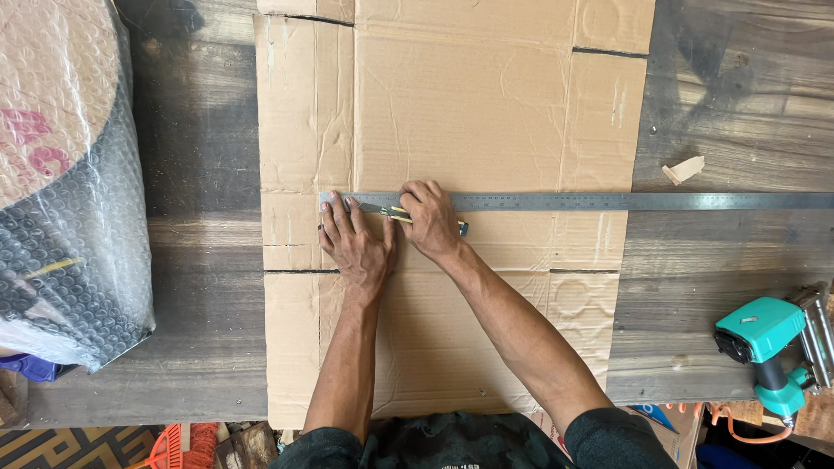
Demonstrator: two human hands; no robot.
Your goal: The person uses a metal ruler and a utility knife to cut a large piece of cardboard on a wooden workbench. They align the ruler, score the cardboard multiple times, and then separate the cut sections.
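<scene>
Left fingers (340,211) press the steel ruler (608,201); right hand (430,221) grips a utility knife (408,215) beside it.

Bare cardboard (469,95) lies open beyond the steel ruler (608,201); a bubble-wrapped bundle (69,182) blocks the left.

A dark, weathered wooden bench (208,260) is carrying everything here, its planks running left to right. A large flattened cardboard sheet (469,104) is lying across its middle, reaching the near edge. At the left, a bundle wrapped in bubble wrap (69,191) is resting on the planks. A small scrap of cardboard (684,169) is lying on the bare wood to the right, and a teal power tool (769,343) is sitting near the right front corner.
</scene>
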